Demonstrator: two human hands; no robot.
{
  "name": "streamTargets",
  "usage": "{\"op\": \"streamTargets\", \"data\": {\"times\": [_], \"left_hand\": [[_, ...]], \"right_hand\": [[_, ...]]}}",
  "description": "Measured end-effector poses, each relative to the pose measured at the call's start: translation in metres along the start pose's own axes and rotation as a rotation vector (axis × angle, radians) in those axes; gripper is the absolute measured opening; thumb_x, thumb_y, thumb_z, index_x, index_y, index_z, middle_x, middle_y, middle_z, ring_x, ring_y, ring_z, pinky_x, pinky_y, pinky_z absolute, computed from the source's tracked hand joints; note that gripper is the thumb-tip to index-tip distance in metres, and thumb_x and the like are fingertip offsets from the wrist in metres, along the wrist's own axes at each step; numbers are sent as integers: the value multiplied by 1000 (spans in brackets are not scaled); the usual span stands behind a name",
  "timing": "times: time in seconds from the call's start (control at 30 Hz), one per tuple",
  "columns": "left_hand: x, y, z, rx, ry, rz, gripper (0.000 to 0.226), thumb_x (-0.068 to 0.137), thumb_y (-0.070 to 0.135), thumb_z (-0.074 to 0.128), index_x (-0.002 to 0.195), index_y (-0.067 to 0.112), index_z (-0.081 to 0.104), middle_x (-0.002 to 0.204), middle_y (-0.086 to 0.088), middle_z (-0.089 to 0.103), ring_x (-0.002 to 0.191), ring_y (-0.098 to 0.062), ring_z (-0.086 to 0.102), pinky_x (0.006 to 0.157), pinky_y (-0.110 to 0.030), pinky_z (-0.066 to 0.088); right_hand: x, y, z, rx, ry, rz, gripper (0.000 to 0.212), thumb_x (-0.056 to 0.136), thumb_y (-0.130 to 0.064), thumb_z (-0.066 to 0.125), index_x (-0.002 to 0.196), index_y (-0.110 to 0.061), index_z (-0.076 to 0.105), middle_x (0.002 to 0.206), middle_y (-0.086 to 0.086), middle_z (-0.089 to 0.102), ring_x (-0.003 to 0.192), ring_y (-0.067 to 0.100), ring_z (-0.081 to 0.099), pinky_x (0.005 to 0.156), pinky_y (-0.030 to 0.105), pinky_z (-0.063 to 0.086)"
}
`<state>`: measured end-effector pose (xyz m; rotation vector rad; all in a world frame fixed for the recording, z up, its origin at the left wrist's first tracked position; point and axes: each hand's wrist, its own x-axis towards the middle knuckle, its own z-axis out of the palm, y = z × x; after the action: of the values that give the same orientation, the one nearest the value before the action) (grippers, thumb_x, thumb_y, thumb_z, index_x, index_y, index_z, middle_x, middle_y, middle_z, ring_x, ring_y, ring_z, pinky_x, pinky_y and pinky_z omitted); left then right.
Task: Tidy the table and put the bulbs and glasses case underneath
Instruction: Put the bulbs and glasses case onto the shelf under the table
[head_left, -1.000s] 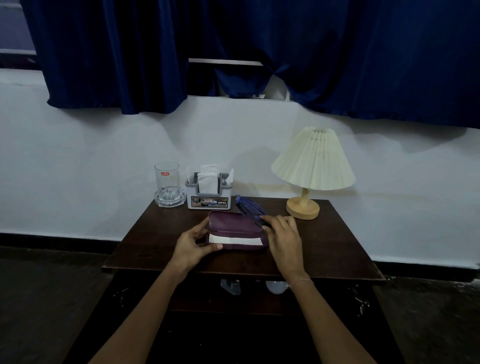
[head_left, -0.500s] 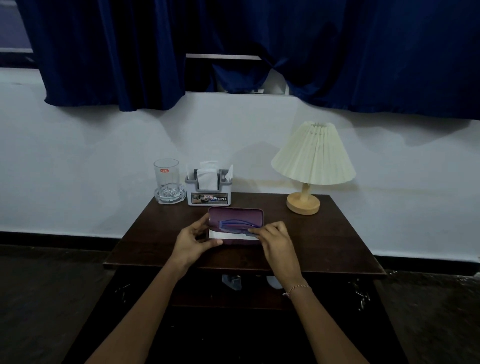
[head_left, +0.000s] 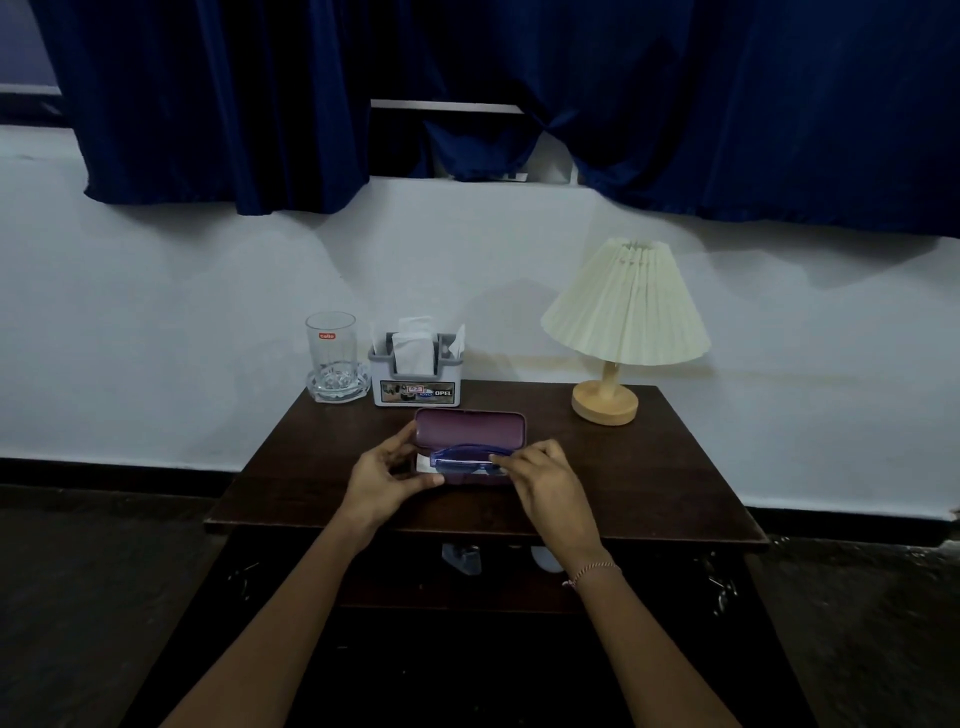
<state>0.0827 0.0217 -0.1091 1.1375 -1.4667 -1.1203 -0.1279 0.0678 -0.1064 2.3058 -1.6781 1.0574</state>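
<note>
Gripping the open maroon glasses case (head_left: 470, 427) on the dark table (head_left: 649, 467), the left hand (head_left: 382, 475) steadies its end while the right hand (head_left: 550, 480) pinches blue glasses (head_left: 462, 460) lying inside.

A dark wooden table (head_left: 649, 467) stands against the wall, and a maroon glasses case (head_left: 470, 428) lies open at its centre, lid raised toward 12 o'clock, with blue glasses (head_left: 462, 460) across its lower half. At 10 o'clock, in the far corner, a clear drinking glass (head_left: 330, 348) stands upright in a glass dish (head_left: 337, 392). Just beside it at 11 o'clock sits a grey napkin holder (head_left: 415, 384), and a lamp (head_left: 621, 322) with a pleated cream shade stands on its round wooden base at 2 o'clock.
</note>
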Motion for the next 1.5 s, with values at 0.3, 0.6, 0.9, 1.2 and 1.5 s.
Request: {"op": "streamTargets", "data": {"times": [0.3, 0.6, 0.9, 1.2, 1.5], "left_hand": [[-1, 1, 0, 4, 18, 18, 85, 62, -5, 79, 136, 15, 44, 95, 4, 68, 102, -15, 61, 80, -13, 47], [-2, 3, 0, 5, 24, 24, 84, 62, -7, 78, 135, 14, 45, 98, 3, 66, 98, -8, 59, 72, -2, 47], [-1, 2, 0, -17, 8, 16, 90, 61, -5, 80, 138, 22, 40, 101, -4, 66, 98, -7, 62, 72, -5, 50], [1, 0, -1, -16, 25, -48, 89, 60, -2, 81, 138, 9, 39, 121, -7, 62, 118, -14, 54, 91, -22, 44], [0, 3, 0, -31, 29, -58, 82, 61, -3, 80, 134, 8, 45, 122, -5, 61, 116, -12, 52, 92, -23, 43]], "right_hand": [[2, -1, 0, -74, -6, -64, 21, 87, -17, 61, 106, -21, 70, 96, -3, 66, 93, 17, 56, 66, 32, 56], [-1, 4, 2, 17, 66, -36, 22, 88, -10, 57, 103, -23, 66, 98, -4, 58, 90, 13, 56, 69, 26, 52], [4, 13, 4, 198, 80, 144, 63, 82, -31, 67, 137, -27, 36, 127, -5, 40, 116, -2, 27, 102, 20, 33], [13, 20, 10, 293, -172, 252, 120, 66, -35, 81, 147, -24, -6, 159, -2, -5, 146, 15, 1, 117, 32, 13], [18, 24, 7, 477, -201, 347, 120, 60, -18, 86, 148, -18, 3, 150, 4, 28, 133, 16, 37, 112, 33, 34]]}}
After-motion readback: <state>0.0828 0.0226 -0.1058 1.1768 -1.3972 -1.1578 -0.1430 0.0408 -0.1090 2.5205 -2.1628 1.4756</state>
